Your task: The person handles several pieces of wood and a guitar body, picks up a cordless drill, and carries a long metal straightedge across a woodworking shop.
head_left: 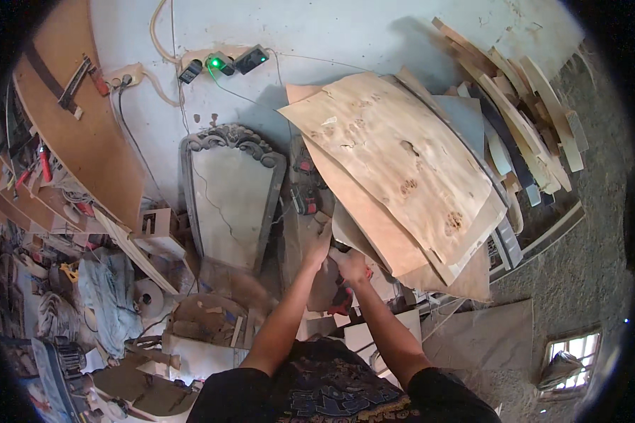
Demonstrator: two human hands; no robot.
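My left hand (317,245) and my right hand (351,264) are close together at the lower left edge of a stack of pale veneer sheets (395,162). Both have curled fingers, but what they grip is partly hidden and too small to name. A red and black tool (340,299) lies just below my right hand, partly behind it. Above my hands, a red and black cordless tool (305,201) sits beside a grey carved frame (268,201) with a pale panel, which leans against the wall.
Chargers (250,60) hang on the wall. A brown board (92,141) and hand tools are at left. Leaning planks (543,120) stand at right. Cloth sacks (102,296), a motor (70,359) and offcuts crowd the lower left. A small barred window (570,359) is at lower right.
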